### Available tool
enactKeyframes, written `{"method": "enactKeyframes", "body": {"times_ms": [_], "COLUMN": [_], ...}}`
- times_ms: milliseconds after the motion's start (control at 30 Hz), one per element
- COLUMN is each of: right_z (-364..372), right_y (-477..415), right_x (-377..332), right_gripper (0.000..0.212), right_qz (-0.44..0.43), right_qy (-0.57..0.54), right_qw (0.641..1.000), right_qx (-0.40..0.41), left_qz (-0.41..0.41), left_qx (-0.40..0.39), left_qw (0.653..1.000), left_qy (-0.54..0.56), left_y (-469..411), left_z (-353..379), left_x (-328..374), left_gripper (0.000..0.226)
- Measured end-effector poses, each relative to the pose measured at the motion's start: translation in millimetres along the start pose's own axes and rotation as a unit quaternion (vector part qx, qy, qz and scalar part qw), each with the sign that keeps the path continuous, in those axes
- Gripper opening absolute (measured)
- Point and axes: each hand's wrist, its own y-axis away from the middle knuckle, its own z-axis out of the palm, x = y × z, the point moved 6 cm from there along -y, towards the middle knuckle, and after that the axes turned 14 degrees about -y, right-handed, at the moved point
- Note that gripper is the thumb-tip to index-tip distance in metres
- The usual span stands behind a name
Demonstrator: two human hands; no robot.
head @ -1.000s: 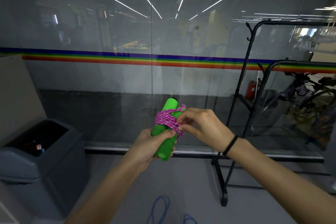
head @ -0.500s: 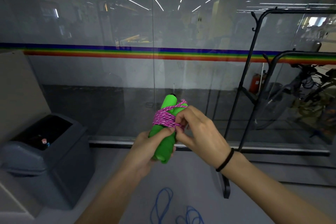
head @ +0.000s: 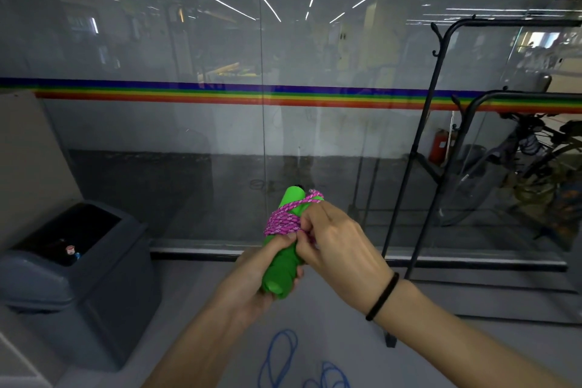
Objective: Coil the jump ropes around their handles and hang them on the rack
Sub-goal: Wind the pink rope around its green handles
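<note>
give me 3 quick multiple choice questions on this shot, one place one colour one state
1. Where is the blue rope? A on a chair; B on the floor; C on a shelf.
2. What colour are the handles in the left hand? A green; B black; C yellow.
3. The pink rope is: A stretched straight; B cut in two; C coiled around the handles.
Key: B, its loops lie on the grey floor; A, both show bright green; C, its wraps circle the handles, the right hand pinching them.
</note>
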Motion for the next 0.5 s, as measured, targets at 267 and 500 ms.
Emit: {"method": "enactKeyframes", "body": {"times_ms": [267, 500], "right_z": [2.3, 16.6], "right_y": [1.0, 6.4], "right_x": [10.7, 28.1], "right_gripper": [0.01, 0.008], "right_qz": [0.04, 0.097], "right_qy": [-0.155, -0.182], "right_qw": [0.985, 0.968], "right_qx": [-0.069, -0.146], "left_qz": [0.008, 0.026], "left_qx": [0.009, 0.083], "left_qw": [1.0, 0.988], "left_qy": [-0.015, -0.128], "left_y": [-1.7, -7.9], "left_z": [-9.7, -25.3], "left_x": [-4.1, -14.2], "left_gripper": [0.018, 0.019]}}
